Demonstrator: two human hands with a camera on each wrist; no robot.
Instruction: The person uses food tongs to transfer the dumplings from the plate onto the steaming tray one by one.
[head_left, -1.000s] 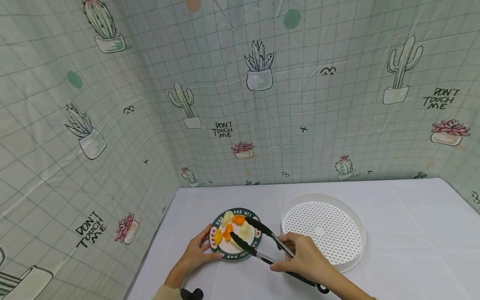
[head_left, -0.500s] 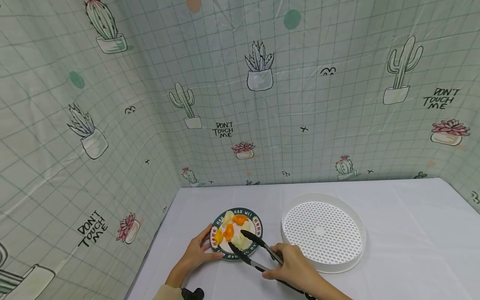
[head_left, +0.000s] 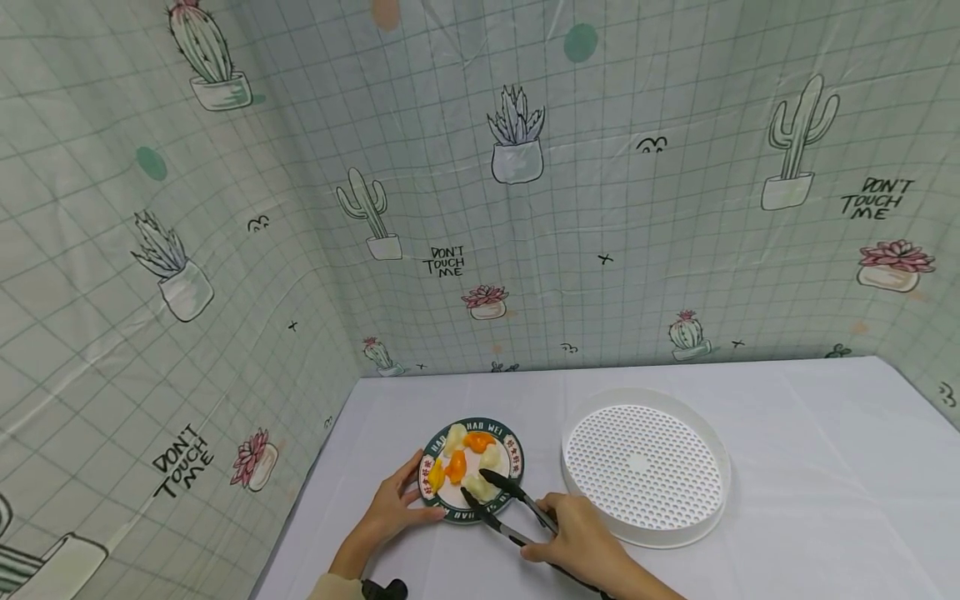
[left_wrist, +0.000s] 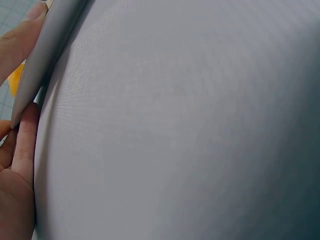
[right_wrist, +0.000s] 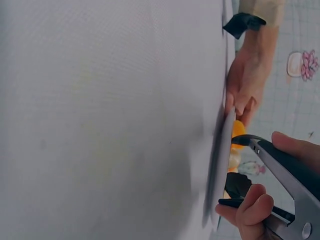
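A pale green cloth wall (head_left: 562,208) with cactus drawings and the words "Don't touch me" goes round a white desk (head_left: 810,467). A black thing (head_left: 386,589) is at the left wrist, just by the light sleeve (head_left: 337,586). The tongs (head_left: 517,537) reach across the front edge of the plate (head_left: 514,454) and hide a bit of it.

The round plate is on the left part of the desk, with a dark green rim. Orange pieces (head_left: 456,467) and pale pieces (head_left: 480,486) are on it. A round white tray (head_left: 645,467) full of little holes is to its right, near but apart.

The left hand (head_left: 393,504) pinches the plate's edge, thumb on top and fingers below. The right hand (head_left: 577,537) is wrapped round the tongs, which are spread apart around a pale piece; I can't tell if they touch it.
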